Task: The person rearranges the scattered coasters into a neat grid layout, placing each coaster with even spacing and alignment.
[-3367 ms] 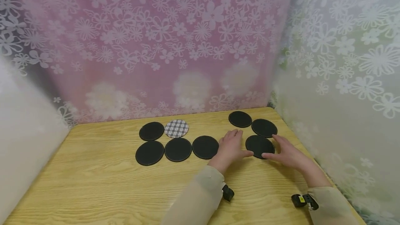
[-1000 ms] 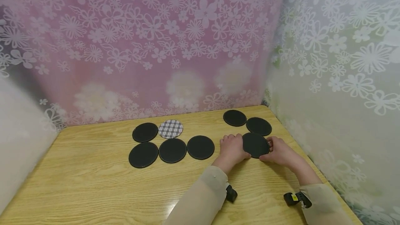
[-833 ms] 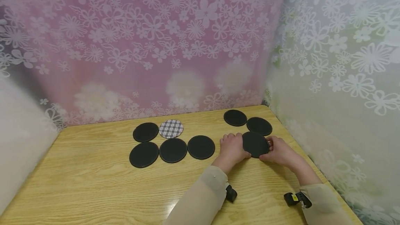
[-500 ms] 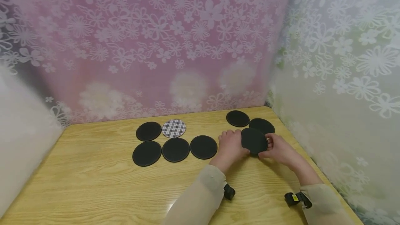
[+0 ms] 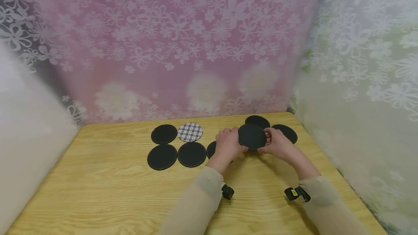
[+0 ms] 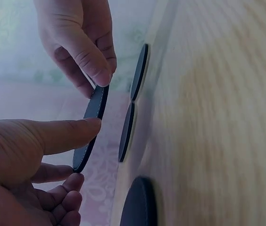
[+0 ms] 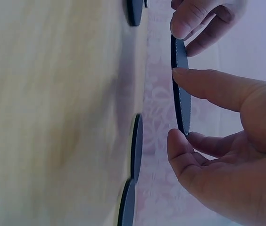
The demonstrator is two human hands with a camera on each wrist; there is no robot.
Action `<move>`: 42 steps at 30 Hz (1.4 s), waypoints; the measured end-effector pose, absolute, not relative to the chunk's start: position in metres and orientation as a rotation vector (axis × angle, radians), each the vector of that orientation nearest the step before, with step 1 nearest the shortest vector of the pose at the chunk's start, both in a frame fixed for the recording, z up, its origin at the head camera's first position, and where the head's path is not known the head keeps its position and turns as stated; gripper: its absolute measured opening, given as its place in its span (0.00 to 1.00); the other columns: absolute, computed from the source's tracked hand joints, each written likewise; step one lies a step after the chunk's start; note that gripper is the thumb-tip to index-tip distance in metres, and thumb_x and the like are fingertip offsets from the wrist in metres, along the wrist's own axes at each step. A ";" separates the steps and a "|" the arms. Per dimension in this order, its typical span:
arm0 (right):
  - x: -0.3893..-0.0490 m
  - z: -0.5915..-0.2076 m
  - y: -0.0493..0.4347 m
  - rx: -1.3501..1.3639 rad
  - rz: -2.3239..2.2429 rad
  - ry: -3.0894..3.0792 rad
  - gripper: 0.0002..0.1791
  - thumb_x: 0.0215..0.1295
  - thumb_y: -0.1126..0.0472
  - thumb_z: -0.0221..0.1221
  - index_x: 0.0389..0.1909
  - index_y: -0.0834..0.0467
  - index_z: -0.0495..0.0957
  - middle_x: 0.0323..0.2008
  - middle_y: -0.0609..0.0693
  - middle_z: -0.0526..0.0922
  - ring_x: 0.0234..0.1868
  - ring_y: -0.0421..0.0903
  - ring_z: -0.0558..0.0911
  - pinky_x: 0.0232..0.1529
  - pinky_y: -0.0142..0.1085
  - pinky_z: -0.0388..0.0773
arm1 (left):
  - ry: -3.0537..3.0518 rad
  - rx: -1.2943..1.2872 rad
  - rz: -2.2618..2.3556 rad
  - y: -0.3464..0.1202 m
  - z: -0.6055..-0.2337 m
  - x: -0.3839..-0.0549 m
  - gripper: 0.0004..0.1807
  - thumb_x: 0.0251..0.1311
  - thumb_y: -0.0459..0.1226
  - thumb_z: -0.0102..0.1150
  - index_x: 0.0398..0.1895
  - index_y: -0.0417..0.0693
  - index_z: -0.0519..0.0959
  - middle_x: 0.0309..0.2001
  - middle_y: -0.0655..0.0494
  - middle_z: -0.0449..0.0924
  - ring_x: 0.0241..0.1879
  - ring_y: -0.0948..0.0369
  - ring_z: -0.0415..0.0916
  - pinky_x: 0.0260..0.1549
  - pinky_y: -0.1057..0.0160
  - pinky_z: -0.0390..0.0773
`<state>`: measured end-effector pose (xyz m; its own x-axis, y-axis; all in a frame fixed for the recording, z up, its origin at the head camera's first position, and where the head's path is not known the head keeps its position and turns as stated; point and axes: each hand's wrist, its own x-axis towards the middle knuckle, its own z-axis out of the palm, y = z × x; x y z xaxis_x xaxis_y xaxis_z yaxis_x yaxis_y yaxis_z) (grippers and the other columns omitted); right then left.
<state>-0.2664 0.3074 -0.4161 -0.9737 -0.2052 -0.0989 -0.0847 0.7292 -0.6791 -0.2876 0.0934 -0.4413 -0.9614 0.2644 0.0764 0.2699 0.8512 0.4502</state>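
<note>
A round black coaster (image 5: pixel 252 137) with a stitched rim is held up off the table between both hands. My left hand (image 5: pixel 228 146) pinches its left edge, thumb at the near side. On the opposite edge my right hand (image 5: pixel 277 143) grips it between thumb and fingers. Both wrist views show the held coaster (image 6: pixel 91 117) edge-on, with a gap between it and the table. Behind it, two black coasters lie on the table, one at the back (image 5: pixel 258 120) partly covered by the held one, the other to its right (image 5: pixel 285 133).
At the left lie several more black coasters, such as the front one (image 5: pixel 162 157), beside a white plaid coaster (image 5: pixel 190 132). My left hand partly hides one black coaster (image 5: pixel 211 149). The wooden table (image 5: pixel 114 191) ends at floral curtains at the back and right.
The hands have closed on the black coaster at the right, lifted it off the table and carried it leftward. The other coasters keep their places; the head view has shifted slightly.
</note>
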 end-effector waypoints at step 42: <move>-0.371 -0.443 0.207 -0.265 -1.141 2.560 0.44 0.71 0.65 0.73 0.80 0.72 0.62 0.65 0.68 0.77 0.63 0.62 0.80 0.67 0.55 0.77 | -3.034 -0.196 -0.865 -0.008 -0.463 -0.347 0.46 0.65 0.52 0.81 0.81 0.44 0.73 0.70 0.38 0.77 0.67 0.37 0.73 0.68 0.37 0.72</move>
